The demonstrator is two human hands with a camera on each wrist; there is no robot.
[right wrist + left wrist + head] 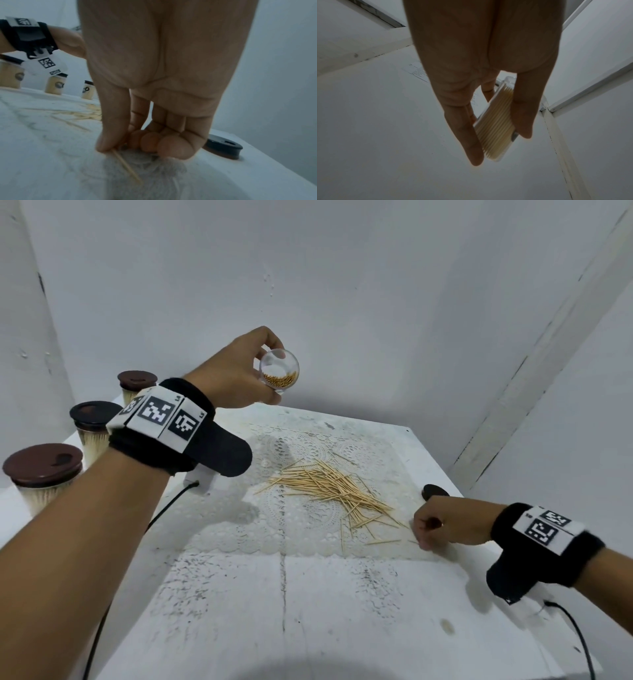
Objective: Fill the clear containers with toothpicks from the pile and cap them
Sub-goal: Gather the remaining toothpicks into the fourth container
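Observation:
My left hand (262,371) holds a clear container (279,369) in the air above the far side of the table, its open mouth tipped towards me and a partial load of toothpicks inside. In the left wrist view, fingers and thumb clamp the container (495,128) from both sides. The toothpick pile (329,487) lies on a lace mat (239,535). At the pile's right edge my right hand (423,530) is curled down on the mat. In the right wrist view, the right hand (120,146) pinches one end of a toothpick (126,166) between thumb and fingers.
A loose dark cap (435,491) lies on the table just beyond my right hand. Three filled containers with dark caps (44,463) stand in a row along the table's left edge. White walls close in behind and at both sides.

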